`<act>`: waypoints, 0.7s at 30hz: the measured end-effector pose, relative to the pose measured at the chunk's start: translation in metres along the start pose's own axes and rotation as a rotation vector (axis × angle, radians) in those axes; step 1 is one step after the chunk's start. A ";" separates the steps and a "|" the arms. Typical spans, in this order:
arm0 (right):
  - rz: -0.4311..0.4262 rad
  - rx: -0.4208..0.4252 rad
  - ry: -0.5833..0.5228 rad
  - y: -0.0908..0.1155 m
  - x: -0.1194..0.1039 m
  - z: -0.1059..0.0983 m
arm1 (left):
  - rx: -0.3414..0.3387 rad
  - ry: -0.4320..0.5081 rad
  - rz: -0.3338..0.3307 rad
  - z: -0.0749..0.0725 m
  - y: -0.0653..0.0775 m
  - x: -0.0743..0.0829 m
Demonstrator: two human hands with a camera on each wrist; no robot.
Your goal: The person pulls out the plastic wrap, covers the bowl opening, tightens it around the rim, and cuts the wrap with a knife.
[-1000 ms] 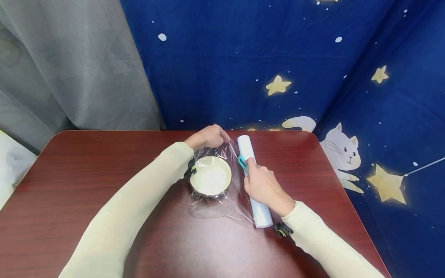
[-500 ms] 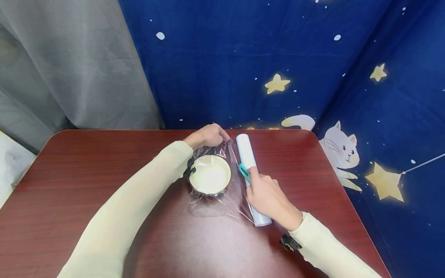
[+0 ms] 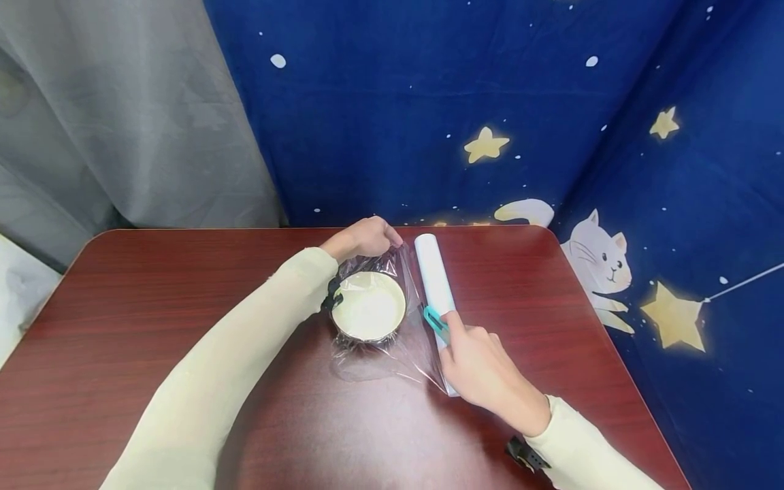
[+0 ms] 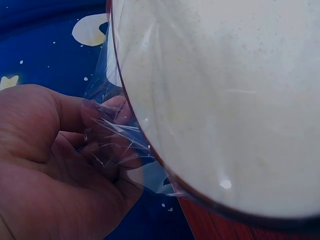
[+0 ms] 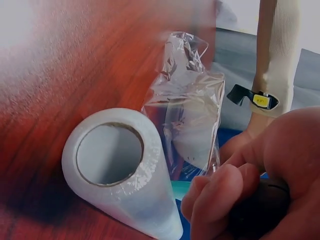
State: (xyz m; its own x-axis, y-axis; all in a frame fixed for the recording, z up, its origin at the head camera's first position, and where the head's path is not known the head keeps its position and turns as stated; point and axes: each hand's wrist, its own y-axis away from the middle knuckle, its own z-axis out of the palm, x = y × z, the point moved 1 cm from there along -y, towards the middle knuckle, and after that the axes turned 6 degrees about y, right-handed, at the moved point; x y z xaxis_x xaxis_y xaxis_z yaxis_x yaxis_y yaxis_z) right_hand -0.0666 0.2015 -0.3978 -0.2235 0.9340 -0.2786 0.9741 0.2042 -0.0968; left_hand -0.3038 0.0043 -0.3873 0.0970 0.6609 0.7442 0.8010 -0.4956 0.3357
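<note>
The left grip (image 3: 369, 235) pinches the far edge of clear film (image 3: 414, 340), probably for tension; film covers the bowl (image 3: 369, 306) on the bench (image 3: 294, 422); the right grip (image 3: 480, 365) clasps a teal tool (image 3: 435, 321) by the white roll (image 3: 435, 272).

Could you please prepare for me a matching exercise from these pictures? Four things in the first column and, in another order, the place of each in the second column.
Things
1. Round cream-coloured bowl
2. White cylindrical roll of plastic
3. Small teal tool
4. Blue star-patterned curtain

Places
A. In the right hand
B. Behind the reddish-brown table
C. Under clear plastic film
D. On the table, right of the bowl

Pairs: 1-C, 2-D, 3-A, 4-B
</note>
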 end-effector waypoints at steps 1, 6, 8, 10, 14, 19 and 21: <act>0.001 -0.003 -0.002 0.002 0.000 -0.001 | 0.000 -0.001 0.000 0.000 0.000 0.000; -0.002 -0.016 -0.005 0.013 -0.003 -0.005 | 0.007 -0.013 0.011 -0.001 0.000 -0.001; 0.001 -0.024 -0.007 0.017 -0.003 -0.006 | 0.012 -0.021 0.015 0.000 0.000 -0.001; 0.009 -0.034 -0.007 0.021 -0.004 -0.006 | 0.013 -0.020 0.014 0.000 -0.001 -0.001; 0.022 -0.050 -0.010 0.031 -0.005 -0.007 | 0.008 -0.007 0.016 0.000 -0.001 -0.001; 0.012 -0.051 -0.005 0.044 -0.007 -0.009 | 0.008 -0.010 0.027 0.000 -0.002 -0.001; 0.008 -0.053 0.004 0.050 -0.007 -0.009 | 0.008 -0.013 0.029 0.000 -0.003 -0.001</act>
State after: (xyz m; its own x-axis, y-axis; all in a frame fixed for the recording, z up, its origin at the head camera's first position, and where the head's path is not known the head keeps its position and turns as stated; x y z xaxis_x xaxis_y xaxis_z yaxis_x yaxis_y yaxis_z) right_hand -0.0164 0.2076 -0.3919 -0.2156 0.9369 -0.2753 0.9763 0.2119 -0.0435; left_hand -0.3063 0.0051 -0.3890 0.1277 0.6536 0.7460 0.8024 -0.5102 0.3096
